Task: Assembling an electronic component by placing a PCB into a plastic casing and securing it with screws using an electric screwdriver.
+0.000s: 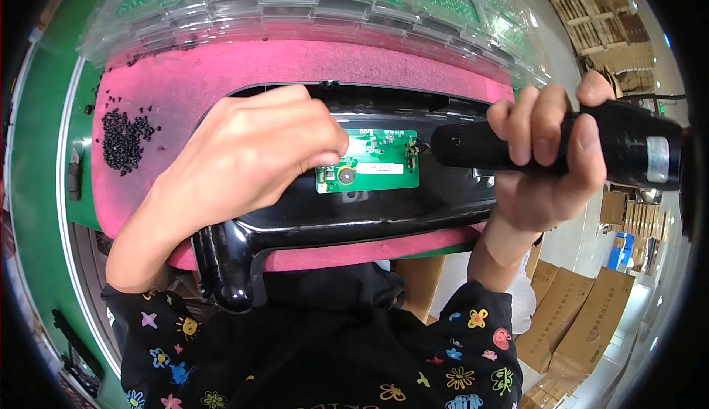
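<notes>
A black plastic housing (354, 220) lies open-side up, with a green circuit board (384, 181) inside it. My left hand (247, 150) reaches over the board's left edge. Its thumb and fingers are pinched together there; whatever they hold, if anything, is hidden. My right hand (543, 150) wraps around a thick black handheld tool (473, 147), which looks like an electric screwdriver. The tool's left end hangs beside the board's right edge, near some small wires (422, 145). Its bit cannot be seen.
Under the housing is a pink mat (310, 58) on a green table. A heap of small black screws (122, 143) lies on the mat's left part. Clear plastic trays (332, 2) of green boards are stacked behind. Cardboard boxes (583, 320) stand at the lower right.
</notes>
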Tool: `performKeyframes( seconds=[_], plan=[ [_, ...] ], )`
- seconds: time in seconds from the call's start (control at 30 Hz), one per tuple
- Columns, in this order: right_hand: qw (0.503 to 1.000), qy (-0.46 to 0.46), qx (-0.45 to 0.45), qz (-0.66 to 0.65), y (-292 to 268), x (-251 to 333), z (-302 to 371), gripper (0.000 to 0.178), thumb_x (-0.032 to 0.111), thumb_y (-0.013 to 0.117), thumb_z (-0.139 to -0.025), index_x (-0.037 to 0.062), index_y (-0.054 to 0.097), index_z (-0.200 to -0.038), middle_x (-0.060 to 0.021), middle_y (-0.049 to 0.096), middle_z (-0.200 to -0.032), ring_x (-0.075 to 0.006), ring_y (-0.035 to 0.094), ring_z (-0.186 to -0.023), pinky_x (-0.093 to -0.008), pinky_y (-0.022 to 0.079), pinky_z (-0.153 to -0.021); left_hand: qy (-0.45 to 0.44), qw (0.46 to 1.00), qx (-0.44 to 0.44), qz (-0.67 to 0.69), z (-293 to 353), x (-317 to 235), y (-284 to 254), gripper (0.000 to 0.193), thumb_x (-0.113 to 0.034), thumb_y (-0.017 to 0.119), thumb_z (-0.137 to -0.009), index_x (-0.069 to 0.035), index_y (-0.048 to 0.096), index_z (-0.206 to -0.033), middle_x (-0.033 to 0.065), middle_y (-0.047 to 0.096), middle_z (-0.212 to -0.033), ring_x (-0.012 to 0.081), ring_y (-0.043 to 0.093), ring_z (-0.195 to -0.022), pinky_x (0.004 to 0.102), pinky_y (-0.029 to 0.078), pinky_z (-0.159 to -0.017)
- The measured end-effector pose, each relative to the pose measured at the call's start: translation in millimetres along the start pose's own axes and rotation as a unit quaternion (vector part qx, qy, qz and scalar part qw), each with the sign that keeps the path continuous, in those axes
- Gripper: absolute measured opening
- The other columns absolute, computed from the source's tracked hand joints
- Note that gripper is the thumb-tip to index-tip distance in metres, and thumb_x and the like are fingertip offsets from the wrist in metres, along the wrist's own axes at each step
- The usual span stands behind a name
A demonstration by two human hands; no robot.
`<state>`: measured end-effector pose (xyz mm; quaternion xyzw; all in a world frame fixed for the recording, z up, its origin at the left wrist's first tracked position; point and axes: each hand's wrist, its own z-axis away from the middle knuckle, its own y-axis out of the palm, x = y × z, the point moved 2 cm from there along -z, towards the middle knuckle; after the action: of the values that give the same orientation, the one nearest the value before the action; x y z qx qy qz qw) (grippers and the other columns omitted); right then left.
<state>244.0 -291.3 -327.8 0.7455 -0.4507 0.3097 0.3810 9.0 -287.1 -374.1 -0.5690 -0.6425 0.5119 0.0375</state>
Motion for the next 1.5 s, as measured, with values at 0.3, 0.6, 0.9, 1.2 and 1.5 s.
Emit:
performKeyframes(
  seconds=[0.3, 0.6, 0.9, 1.2, 1.5],
  plan=[
    [0.998, 0.026, -0.001, 0.062, -3.5, -11.7, -1.3, 0.023, 0.018, 0.051, -0.092, 0.0090, 0.043, -0.111, -0.0001, 0.039, -0.064, -0.0128, 0.039, -0.056, -0.0321, 0.037, -0.060, 0.034, 0.996, 0.077, -0.002, 6.8, 3.3, 12.3, 0.012, -0.009, 0.072, -0.072, -0.003, 0.063, -0.076, 0.0009, 0.071, -0.095, 0.0189, 0.059, -0.076, 0.0316, 0.053, -0.060],
    [0.991, 0.086, -0.010, 0.101, 7.8, -19.1, -4.0, 0.013, 0.017, 0.049, -0.092, 0.0119, 0.042, -0.101, 0.0015, 0.039, -0.063, -0.0116, 0.038, -0.054, -0.0315, 0.037, -0.061, -0.069, 0.991, 0.108, 0.033, 10.7, 2.8, 7.3, 0.008, 0.004, 0.069, -0.072, 0.002, 0.062, -0.076, 0.0105, 0.073, -0.089, 0.0254, 0.072, -0.074, 0.0327, 0.058, -0.061],
    [0.987, 0.067, 0.006, 0.146, 13.2, -23.4, -5.3, 0.020, 0.018, 0.052, -0.091, 0.0075, 0.046, -0.107, 0.0015, 0.039, -0.061, -0.0109, 0.038, -0.051, -0.0291, 0.036, -0.054, -0.077, 0.989, 0.123, 0.039, 8.7, 2.6, 5.7, 0.007, 0.005, 0.068, -0.074, 0.002, 0.062, -0.078, 0.0125, 0.072, -0.088, 0.0267, 0.072, -0.076, 0.0336, 0.057, -0.060],
    [0.998, 0.028, 0.060, -0.008, 0.8, -23.0, -1.8, 0.033, 0.014, 0.061, -0.088, -0.0017, 0.048, -0.114, -0.0025, 0.045, -0.062, -0.0092, 0.038, -0.048, -0.0260, 0.035, -0.045, -0.065, 0.987, 0.149, -0.011, 7.2, 3.3, 5.6, 0.008, -0.011, 0.067, -0.082, -0.005, 0.062, -0.081, 0.0035, 0.070, -0.090, 0.0240, 0.068, -0.075, 0.0337, 0.052, -0.057],
    [0.991, 0.027, 0.089, -0.094, 11.1, -2.0, 2.0, 0.028, 0.023, 0.065, -0.088, 0.0126, 0.049, -0.108, 0.0041, 0.049, -0.067, -0.0084, 0.047, -0.058, -0.0269, 0.036, -0.067, -0.007, 0.998, 0.066, -0.025, 9.2, 2.2, 6.4, 0.022, -0.018, 0.074, -0.077, -0.005, 0.056, -0.074, 0.0064, 0.052, -0.067, 0.0262, 0.056, -0.059, 0.0360, 0.045, -0.049]
  ],
)
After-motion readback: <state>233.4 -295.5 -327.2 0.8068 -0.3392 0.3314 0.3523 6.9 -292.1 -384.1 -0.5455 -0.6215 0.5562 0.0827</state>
